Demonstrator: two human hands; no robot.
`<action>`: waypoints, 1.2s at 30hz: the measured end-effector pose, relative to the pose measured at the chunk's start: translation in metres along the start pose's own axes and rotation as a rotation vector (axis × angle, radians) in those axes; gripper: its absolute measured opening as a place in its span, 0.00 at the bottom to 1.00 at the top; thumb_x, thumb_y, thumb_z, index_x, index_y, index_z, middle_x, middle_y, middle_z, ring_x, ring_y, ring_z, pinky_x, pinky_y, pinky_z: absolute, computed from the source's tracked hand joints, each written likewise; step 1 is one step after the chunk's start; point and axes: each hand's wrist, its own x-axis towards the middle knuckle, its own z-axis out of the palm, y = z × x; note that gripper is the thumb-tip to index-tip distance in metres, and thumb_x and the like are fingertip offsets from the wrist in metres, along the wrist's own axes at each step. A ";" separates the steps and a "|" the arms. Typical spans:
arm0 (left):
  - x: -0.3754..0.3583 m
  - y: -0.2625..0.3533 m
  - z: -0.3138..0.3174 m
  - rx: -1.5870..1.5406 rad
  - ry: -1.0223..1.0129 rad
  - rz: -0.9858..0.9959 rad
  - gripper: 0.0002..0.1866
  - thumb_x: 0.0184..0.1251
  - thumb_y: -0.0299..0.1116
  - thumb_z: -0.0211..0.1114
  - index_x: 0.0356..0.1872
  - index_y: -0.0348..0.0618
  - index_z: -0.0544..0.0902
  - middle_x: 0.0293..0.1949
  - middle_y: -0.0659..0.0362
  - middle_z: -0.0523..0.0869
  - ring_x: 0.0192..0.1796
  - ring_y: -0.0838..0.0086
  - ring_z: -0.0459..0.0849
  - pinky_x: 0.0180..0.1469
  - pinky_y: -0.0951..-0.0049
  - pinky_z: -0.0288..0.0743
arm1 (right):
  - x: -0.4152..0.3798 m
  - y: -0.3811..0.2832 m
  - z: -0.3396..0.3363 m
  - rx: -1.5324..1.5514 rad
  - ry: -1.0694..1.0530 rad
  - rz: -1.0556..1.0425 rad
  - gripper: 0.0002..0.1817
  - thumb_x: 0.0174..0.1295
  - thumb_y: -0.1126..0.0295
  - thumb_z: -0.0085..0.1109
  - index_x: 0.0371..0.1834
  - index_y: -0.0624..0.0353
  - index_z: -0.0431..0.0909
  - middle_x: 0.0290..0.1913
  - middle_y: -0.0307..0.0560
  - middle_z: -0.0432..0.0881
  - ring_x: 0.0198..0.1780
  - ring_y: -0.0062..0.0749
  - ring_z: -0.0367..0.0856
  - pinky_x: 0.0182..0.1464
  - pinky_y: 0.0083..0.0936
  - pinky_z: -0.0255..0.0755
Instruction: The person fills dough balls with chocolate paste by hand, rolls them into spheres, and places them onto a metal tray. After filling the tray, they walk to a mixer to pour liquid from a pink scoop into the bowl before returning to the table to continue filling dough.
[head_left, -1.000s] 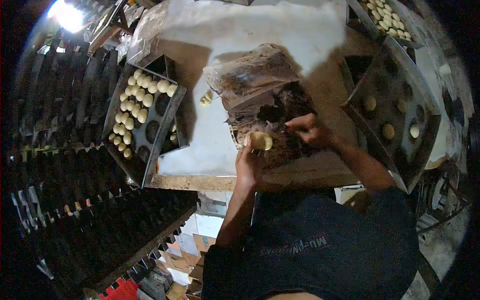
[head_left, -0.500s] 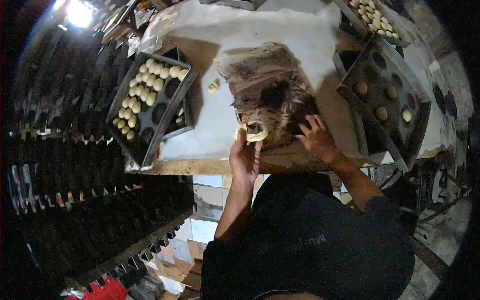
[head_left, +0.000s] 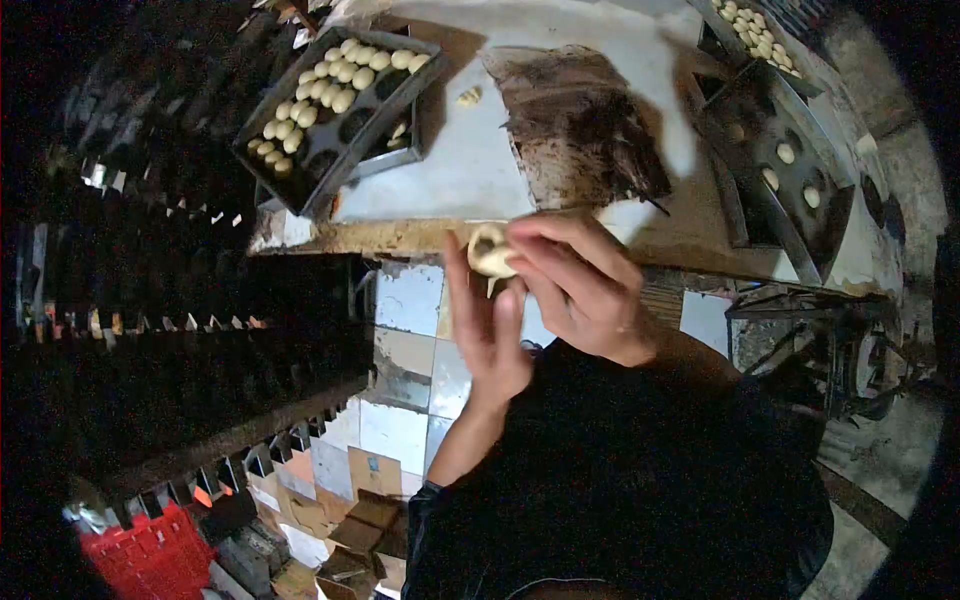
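Note:
Both hands are raised in front of the table's near edge around a small piece of pale dough [head_left: 493,262] with a dark filling in its middle. My left hand [head_left: 487,340] is under and beside the dough, its upright fingers against the left side and its thumb below. My right hand [head_left: 585,285] pinches the dough's right rim between fingers and thumb. A thin tail of dough hangs beneath. Behind the hands, a dark brown slab of paste [head_left: 580,130] lies smeared on the table. Motion blurs the fingertips a little.
A metal tray [head_left: 345,165] of pale dough balls [head_left: 335,85] sits at the left, propped on another tray. Dark trays [head_left: 790,215] at the right hold a few balls; a fuller one [head_left: 755,35] stands behind. A dough scrap [head_left: 469,97] lies near the paste. A red crate [head_left: 150,550] is lower left.
My right hand has left the dark paste and come to the dough. My left hand has drawn the dough back past the table edge. The dough now looks more gathered, and the view has shifted.

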 end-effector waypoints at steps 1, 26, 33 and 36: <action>-0.006 0.009 -0.008 -0.299 0.039 -0.056 0.45 0.69 0.45 0.61 0.74 0.30 0.45 0.64 0.45 0.67 0.63 0.62 0.70 0.61 0.67 0.66 | 0.003 -0.011 -0.006 0.070 -0.014 -0.073 0.13 0.49 0.80 0.70 0.39 0.69 0.83 0.43 0.51 0.81 0.42 0.37 0.83 0.40 0.25 0.78; 0.023 -0.030 0.158 -0.337 -0.486 -0.015 0.25 0.73 0.59 0.44 0.38 0.51 0.81 0.46 0.53 0.68 0.46 0.65 0.70 0.50 0.63 0.65 | -0.019 0.040 -0.206 0.424 -0.013 0.616 0.17 0.46 0.76 0.76 0.40 0.65 0.83 0.42 0.49 0.80 0.38 0.29 0.83 0.36 0.24 0.78; 0.056 -0.061 0.298 -0.053 -0.174 0.365 0.26 0.54 0.50 0.75 0.47 0.45 0.76 0.40 0.56 0.68 0.43 0.68 0.70 0.45 0.69 0.67 | -0.037 0.100 -0.285 -0.065 0.105 0.235 0.18 0.48 0.77 0.70 0.44 0.63 0.80 0.46 0.53 0.84 0.48 0.40 0.85 0.49 0.32 0.80; 0.052 -0.062 0.343 -0.093 -0.209 0.294 0.36 0.48 0.48 0.79 0.54 0.42 0.72 0.44 0.55 0.71 0.48 0.68 0.72 0.49 0.69 0.69 | -0.057 0.137 -0.308 0.044 0.250 0.034 0.19 0.53 0.75 0.69 0.49 0.60 0.78 0.48 0.51 0.84 0.48 0.42 0.85 0.52 0.33 0.80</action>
